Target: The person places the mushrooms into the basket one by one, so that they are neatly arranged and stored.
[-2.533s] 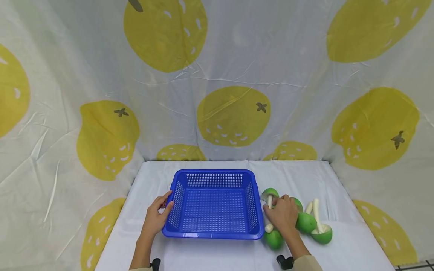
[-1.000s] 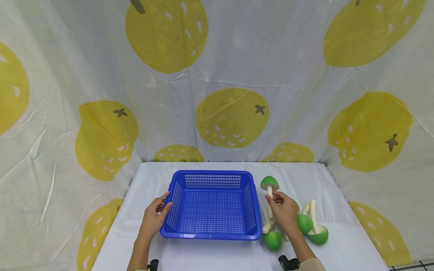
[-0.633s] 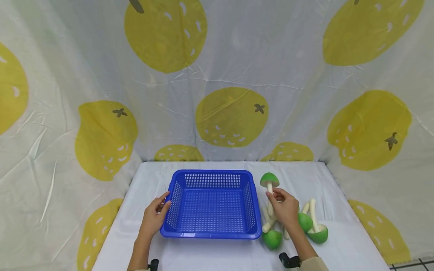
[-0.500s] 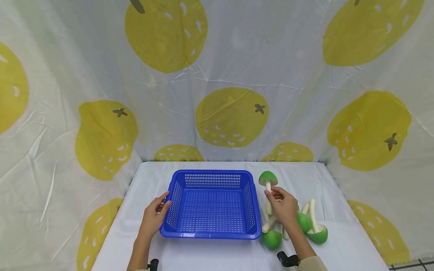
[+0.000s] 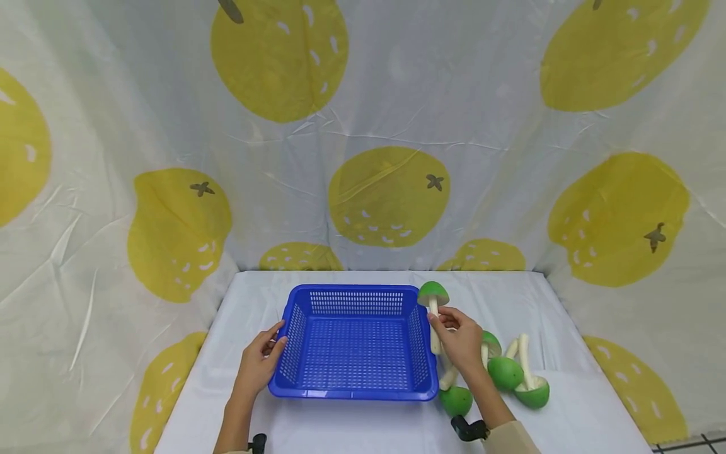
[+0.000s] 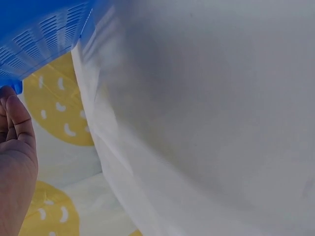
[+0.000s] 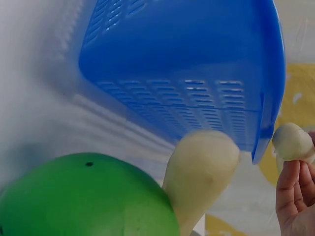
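A blue plastic basket (image 5: 354, 395) with slotted walls stands on the white cloth in the head view, nothing in it. My left hand (image 5: 256, 366) holds its left rim; in the left wrist view, the fingertips meet the rim's underside. Between thumb and fingers, my right hand (image 5: 460, 340) pinches the pale stem of a green-capped mushroom (image 5: 433, 292). It is upright, cap on top, and overlaps the basket's right rim in the head view. The right wrist view shows the stem's rounded lower end (image 7: 291, 141) beside the rim.
Several more green-capped mushrooms lie right of the basket: one near its front corner (image 5: 456, 401), another past my right wrist (image 5: 505, 373), and one cap-down at far right (image 5: 532, 396). A lemon-print curtain (image 5: 391, 195) hangs around the back and sides.
My right hand has lifted a mushroom from the group on the cloth and carried it up and left to the basket's right rim. The left hand stays at the left rim.
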`<action>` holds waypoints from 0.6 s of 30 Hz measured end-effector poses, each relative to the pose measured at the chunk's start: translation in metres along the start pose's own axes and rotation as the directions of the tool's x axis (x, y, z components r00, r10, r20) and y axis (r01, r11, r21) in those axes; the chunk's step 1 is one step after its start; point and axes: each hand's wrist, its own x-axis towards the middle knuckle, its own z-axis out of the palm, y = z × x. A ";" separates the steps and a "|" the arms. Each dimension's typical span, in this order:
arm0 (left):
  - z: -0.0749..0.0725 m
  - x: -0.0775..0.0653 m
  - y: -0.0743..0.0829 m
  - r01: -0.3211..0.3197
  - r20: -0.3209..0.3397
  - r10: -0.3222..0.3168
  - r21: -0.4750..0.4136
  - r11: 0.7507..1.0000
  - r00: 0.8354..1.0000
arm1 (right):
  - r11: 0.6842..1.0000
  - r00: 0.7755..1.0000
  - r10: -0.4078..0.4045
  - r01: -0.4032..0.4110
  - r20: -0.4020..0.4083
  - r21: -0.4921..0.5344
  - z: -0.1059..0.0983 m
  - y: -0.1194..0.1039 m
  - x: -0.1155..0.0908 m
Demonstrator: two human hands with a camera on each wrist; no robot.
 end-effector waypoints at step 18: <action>0.000 0.000 -0.002 0.000 0.008 0.000 -0.019 1.000 1.000 | 0.998 0.995 -0.049 0.045 0.086 0.046 0.018 -0.014 -0.002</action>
